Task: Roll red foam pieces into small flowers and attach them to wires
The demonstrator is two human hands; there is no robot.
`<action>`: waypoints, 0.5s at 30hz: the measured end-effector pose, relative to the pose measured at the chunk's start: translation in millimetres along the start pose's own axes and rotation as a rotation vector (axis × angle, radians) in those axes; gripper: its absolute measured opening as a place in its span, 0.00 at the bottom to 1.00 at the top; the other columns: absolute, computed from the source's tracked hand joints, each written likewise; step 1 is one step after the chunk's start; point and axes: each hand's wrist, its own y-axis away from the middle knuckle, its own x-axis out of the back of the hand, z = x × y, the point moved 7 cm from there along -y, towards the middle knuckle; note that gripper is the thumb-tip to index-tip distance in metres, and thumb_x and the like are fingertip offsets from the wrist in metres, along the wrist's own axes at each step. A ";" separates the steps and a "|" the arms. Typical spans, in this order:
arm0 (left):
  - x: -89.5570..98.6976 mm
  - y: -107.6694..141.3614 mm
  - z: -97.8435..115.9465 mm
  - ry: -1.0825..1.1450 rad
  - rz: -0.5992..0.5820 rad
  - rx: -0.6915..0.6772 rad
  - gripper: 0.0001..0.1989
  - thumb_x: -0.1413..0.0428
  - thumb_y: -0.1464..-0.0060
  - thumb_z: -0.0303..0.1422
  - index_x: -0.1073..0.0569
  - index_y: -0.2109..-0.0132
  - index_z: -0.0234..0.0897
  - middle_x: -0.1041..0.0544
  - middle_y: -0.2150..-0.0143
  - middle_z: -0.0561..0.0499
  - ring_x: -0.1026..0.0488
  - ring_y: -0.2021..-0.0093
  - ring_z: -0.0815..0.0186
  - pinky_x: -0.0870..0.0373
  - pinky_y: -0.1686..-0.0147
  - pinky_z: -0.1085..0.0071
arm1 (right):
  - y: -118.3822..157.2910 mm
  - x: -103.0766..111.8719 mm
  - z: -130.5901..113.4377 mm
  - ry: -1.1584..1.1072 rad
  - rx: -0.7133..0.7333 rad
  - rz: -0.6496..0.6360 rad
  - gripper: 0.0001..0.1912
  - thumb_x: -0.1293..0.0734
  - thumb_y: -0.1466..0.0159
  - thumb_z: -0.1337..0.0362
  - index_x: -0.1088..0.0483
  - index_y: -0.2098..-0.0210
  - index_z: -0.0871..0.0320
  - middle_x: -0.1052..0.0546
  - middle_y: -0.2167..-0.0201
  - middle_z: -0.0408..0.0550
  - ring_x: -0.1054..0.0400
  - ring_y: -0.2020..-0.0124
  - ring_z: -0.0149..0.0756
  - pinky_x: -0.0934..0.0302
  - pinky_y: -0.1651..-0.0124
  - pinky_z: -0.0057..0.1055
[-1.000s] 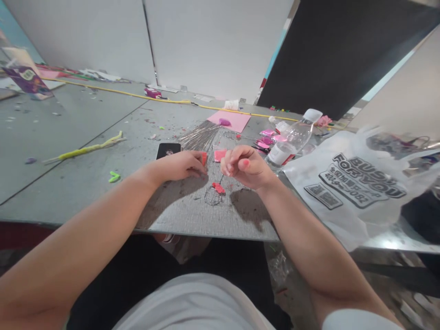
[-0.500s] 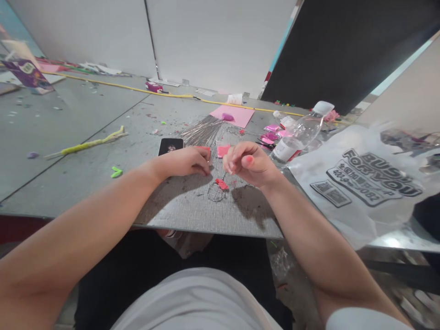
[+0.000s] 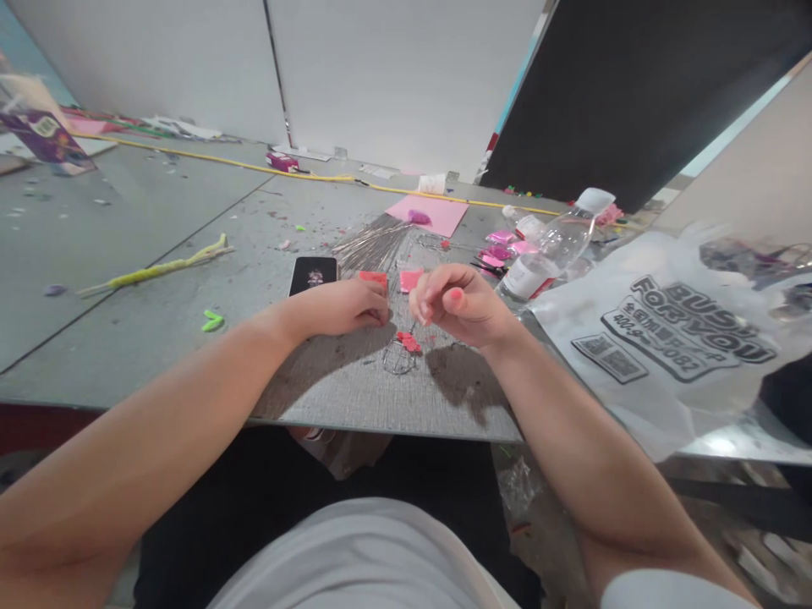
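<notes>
Probably the weakest spot is the small cluster of red pieces (image 3: 409, 341) on the looped wire (image 3: 398, 364), which lies near the table's (image 3: 355, 402) front edge, between and just in front of the two hands. A low sweep of either palm might catch the thin wire, bending it or dragging the cluster out of place, since both hands hover or rest so near. The right hand (image 3: 466, 309) is half curled, palm partly upward, with a coral dab (image 3: 456, 294) on the thumb; whether the fingertips pinch anything I cannot tell. If that dab is soft and sticky, closing the fingers over it could flatten it, or a brush against the sleeve of packaging on the pink packet (image 3: 410, 281) could pull it off. The left hand (image 3: 355, 306) is turned down with its fingers bent toward the tabletop, beside the orange-red packet (image 3: 373, 277); its own knuckles hide whether it grips something. Pulling that wrist back carelessly might nudge the phone (image 3: 314, 272) just beyond it, and a reach farther out could scatter the loose bundle of wires (image 3: 374, 244). Toward the right edge, the bottle (image 3: 533, 269) and the plastic bag (image 3: 672, 338) sit near the right forearm, so an outward elbow swing could knock or snag them.
</notes>
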 end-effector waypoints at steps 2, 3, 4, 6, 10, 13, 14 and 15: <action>1.4 0.8 1.4 -0.008 -0.014 -0.005 0.10 0.45 0.35 0.27 0.18 0.59 0.38 0.21 0.59 0.49 0.26 0.59 0.63 0.36 0.57 0.68 | 0.3 -0.2 -1.0 0.000 0.008 -0.005 0.13 0.23 0.37 0.51 0.18 0.64 0.54 0.21 0.73 0.40 0.27 0.73 0.27 0.35 0.68 0.27; 2.2 1.0 2.0 -0.019 -0.014 -0.009 0.11 0.45 0.36 0.27 0.17 0.59 0.38 0.21 0.59 0.49 0.26 0.58 0.63 0.36 0.56 0.68 | 0.5 -0.4 -1.3 0.001 0.009 -0.008 0.13 0.23 0.36 0.51 0.18 0.64 0.54 0.20 0.73 0.40 0.27 0.73 0.27 0.34 0.67 0.27; 2.9 0.9 2.5 -0.031 -0.009 -0.014 0.11 0.45 0.36 0.26 0.17 0.60 0.38 0.21 0.58 0.48 0.26 0.57 0.63 0.36 0.55 0.68 | 0.6 -0.7 -1.5 0.003 0.011 -0.012 0.13 0.23 0.36 0.51 0.18 0.64 0.54 0.20 0.73 0.41 0.27 0.72 0.27 0.34 0.67 0.28; 3.9 0.6 3.0 -0.047 0.006 -0.018 0.12 0.46 0.37 0.25 0.16 0.60 0.38 0.22 0.58 0.48 0.27 0.56 0.63 0.36 0.54 0.68 | 0.8 -1.3 -1.8 0.004 0.016 -0.021 0.13 0.24 0.35 0.51 0.18 0.63 0.54 0.20 0.73 0.41 0.27 0.72 0.27 0.33 0.66 0.28; 3.2 0.6 3.4 -0.050 0.001 -0.016 0.12 0.46 0.37 0.26 0.17 0.60 0.39 0.22 0.59 0.49 0.27 0.57 0.63 0.36 0.56 0.69 | 1.1 -0.5 -2.8 0.005 0.019 -0.012 0.13 0.24 0.35 0.50 0.18 0.63 0.54 0.20 0.73 0.41 0.27 0.73 0.28 0.32 0.67 0.28; 2.9 2.4 2.5 -0.050 -0.024 -0.007 0.13 0.46 0.36 0.26 0.17 0.60 0.39 0.22 0.57 0.49 0.26 0.58 0.64 0.37 0.58 0.69 | 1.2 0.6 -3.7 0.008 0.001 0.011 0.13 0.24 0.35 0.50 0.17 0.64 0.53 0.21 0.73 0.41 0.26 0.73 0.29 0.33 0.68 0.28; 3.3 3.3 1.5 -0.049 -0.030 -0.001 0.12 0.46 0.37 0.26 0.17 0.60 0.39 0.22 0.57 0.49 0.26 0.59 0.64 0.37 0.58 0.69 | 1.1 0.8 -3.9 0.012 -0.008 0.019 0.13 0.24 0.35 0.50 0.18 0.64 0.53 0.21 0.74 0.41 0.26 0.73 0.29 0.33 0.68 0.28; 3.8 4.2 0.5 -0.044 -0.034 0.003 0.12 0.46 0.37 0.26 0.16 0.60 0.40 0.22 0.58 0.49 0.26 0.59 0.65 0.37 0.59 0.69 | 1.1 0.8 -4.0 0.019 -0.019 0.027 0.14 0.24 0.36 0.49 0.18 0.65 0.53 0.21 0.74 0.41 0.26 0.73 0.29 0.33 0.68 0.28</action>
